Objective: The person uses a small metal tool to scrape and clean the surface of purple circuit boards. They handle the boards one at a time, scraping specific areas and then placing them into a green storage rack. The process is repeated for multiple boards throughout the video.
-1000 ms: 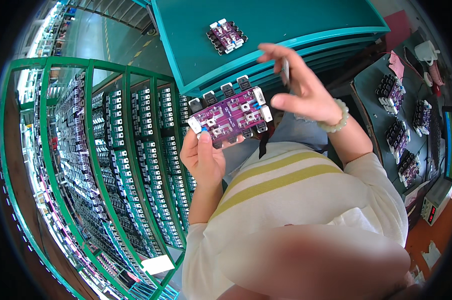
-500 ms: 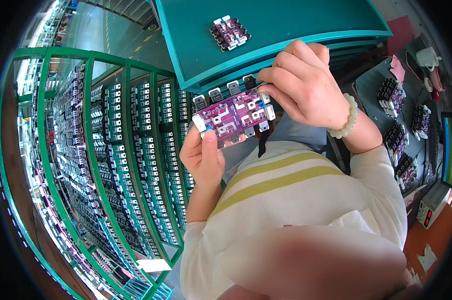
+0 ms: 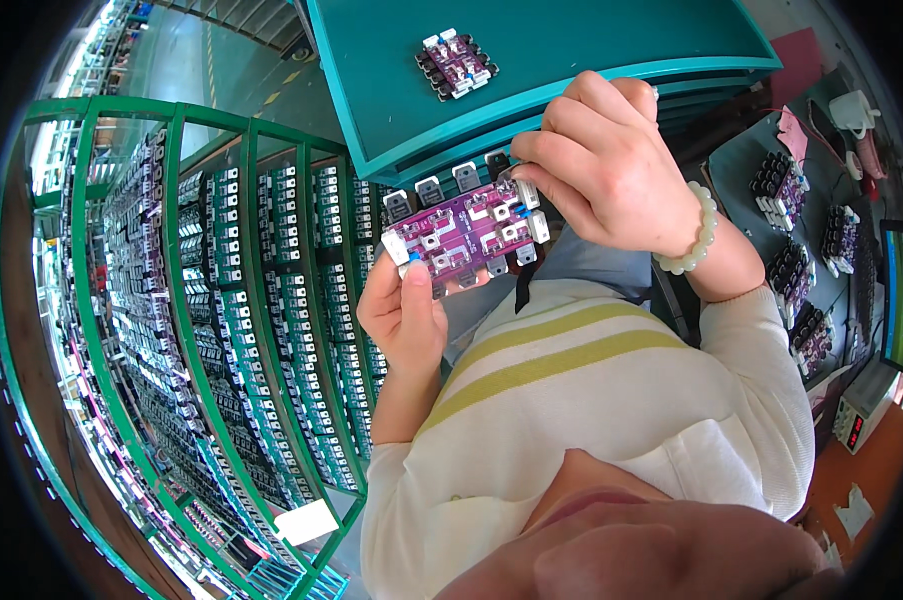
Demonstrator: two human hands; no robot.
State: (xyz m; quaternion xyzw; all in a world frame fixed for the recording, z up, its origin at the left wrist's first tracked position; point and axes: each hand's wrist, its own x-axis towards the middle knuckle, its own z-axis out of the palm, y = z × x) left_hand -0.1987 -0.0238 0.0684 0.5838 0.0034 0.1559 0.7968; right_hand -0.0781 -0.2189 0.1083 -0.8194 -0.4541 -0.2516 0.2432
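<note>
A purple circuit board (image 3: pixel 458 236) with metal-tabbed components along its edges is held up in front of my body. My left hand (image 3: pixel 408 312) grips its lower left corner, thumb on top beside a small blue part. At the upper right corner my right hand (image 3: pixel 603 165) is closed, thumb and forefinger pinched at the board's edge. Whether anything small sits between those fingertips is hidden. A second purple board (image 3: pixel 456 64) lies on the teal cabinet top (image 3: pixel 591 35) beyond my hands.
Green racks (image 3: pixel 176 270) packed with rows of boards stand on the left. To the right, several similar boards (image 3: pixel 779 190) lie on a dark work surface, near a white cup (image 3: pixel 853 114), a monitor (image 3: pixel 901 300) and a box with a red display (image 3: pixel 859 412).
The hands and the board keep nearly the same pose, shifted very slightly in the picture. The wearer's head has tilted a little.
</note>
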